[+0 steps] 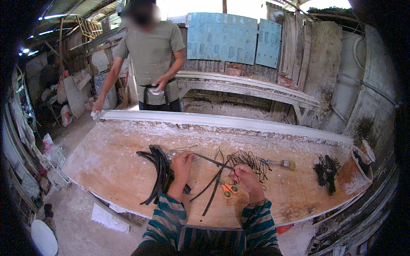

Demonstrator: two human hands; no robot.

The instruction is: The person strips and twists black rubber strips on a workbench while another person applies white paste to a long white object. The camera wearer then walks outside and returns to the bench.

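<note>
Sleeves (256, 222): striped green, coming in from the near edge of the board.
Board (119, 170): wide, wooden, dusty white. Everything here is placed from it.
Scissors (229, 188): orange handles, lying on the board's near middle, just under the right hand.
Right hand (247, 177): fingers curled tight, pinching a thin black strip.
Strip (215, 163): long and dark, stretched across the board's middle between both hands.
Left hand (183, 162): fingers bent, gripping the strip's other end.
Bundle (160, 170): black curved strips, left of the left hand, on the board.
Brush (284, 163): right of the middle.
Bucket (356, 170): at the board's right end.
Person (149, 64): standing past the far edge, one hand on the white rail (222, 121).
</note>
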